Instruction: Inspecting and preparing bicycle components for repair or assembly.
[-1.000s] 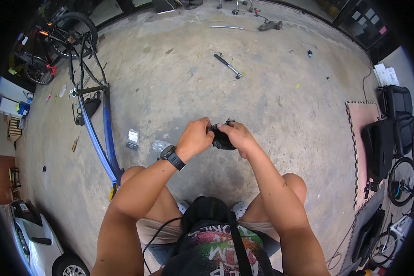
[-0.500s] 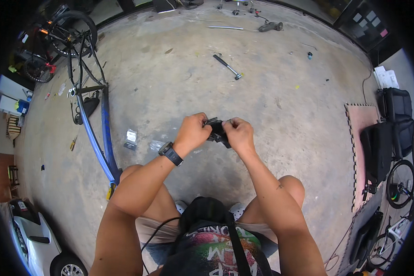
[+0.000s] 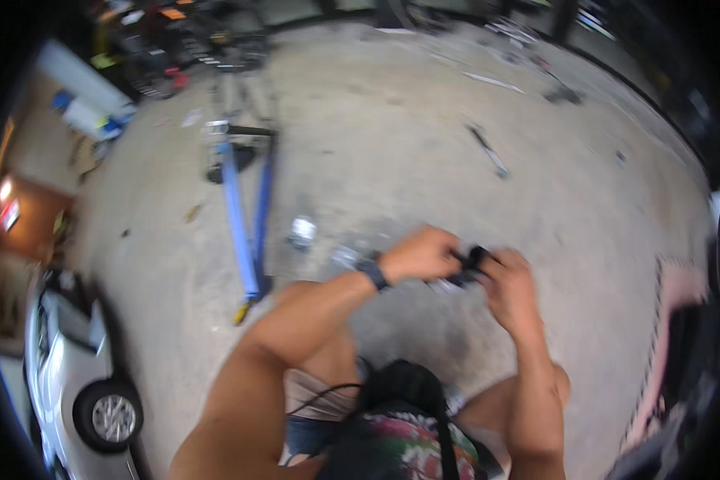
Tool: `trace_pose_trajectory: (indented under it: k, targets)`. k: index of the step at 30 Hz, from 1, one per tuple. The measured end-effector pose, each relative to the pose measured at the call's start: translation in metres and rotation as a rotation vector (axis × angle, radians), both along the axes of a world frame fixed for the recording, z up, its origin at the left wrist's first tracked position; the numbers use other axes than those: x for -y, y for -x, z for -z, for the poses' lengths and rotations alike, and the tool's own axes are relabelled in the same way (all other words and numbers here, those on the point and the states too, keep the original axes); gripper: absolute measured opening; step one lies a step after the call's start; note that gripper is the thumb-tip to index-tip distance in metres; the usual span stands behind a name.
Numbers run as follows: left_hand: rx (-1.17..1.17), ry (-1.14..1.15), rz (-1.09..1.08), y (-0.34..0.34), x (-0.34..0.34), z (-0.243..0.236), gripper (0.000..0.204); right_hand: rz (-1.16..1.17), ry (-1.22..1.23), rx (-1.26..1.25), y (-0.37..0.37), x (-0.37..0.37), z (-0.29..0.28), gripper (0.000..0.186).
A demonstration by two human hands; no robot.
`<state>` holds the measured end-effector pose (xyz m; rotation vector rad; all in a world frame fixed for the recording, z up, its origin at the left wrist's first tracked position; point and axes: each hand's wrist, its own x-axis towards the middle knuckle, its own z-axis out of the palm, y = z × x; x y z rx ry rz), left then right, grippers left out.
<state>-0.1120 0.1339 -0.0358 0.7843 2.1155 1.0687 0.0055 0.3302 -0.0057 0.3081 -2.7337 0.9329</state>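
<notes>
Both hands hold one small black part (image 3: 468, 264) out in front of my knees; the view is smeared, so its exact kind does not show. My left hand (image 3: 420, 252), a dark watch (image 3: 370, 272) on its wrist, closes its fingers on the left end. On the right side of the part, my right hand (image 3: 508, 280) pinches it with thumb and fingers. A clear plastic bag (image 3: 344, 256) and a small package with a white label (image 3: 302, 230) lie on the floor left of my left hand.
A blue bicycle frame (image 3: 234, 200) stretches across the floor at the left. Farther off lies a hammer (image 3: 486, 150). A silver car (image 3: 64, 360) stands at the lower left, and a pink foam mat (image 3: 670, 320) lies at the right.
The view has swung to the right-to-left sense, so floor objects appear shifted rightward and the car shows more. Both hands still hold the black part, which looks turned.
</notes>
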Motion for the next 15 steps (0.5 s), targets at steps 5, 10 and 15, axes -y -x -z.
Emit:
trace_pose_trajectory:
  k: [5,10,15]
  targets:
    - [0.057,-0.322,0.141,-0.032,-0.02,-0.003,0.047,0.02,0.304,0.086,-0.015,-0.002,-0.005,0.009]
    - [-0.473,-0.471,-0.153,-0.048,-0.024,0.024,0.037,0.014,0.42,-0.031,-0.011,0.016,-0.028,0.007]
    - [0.061,-0.388,-0.182,-0.033,-0.017,-0.004,0.024,0.164,0.545,-0.1,-0.007,0.021,-0.023,0.047]
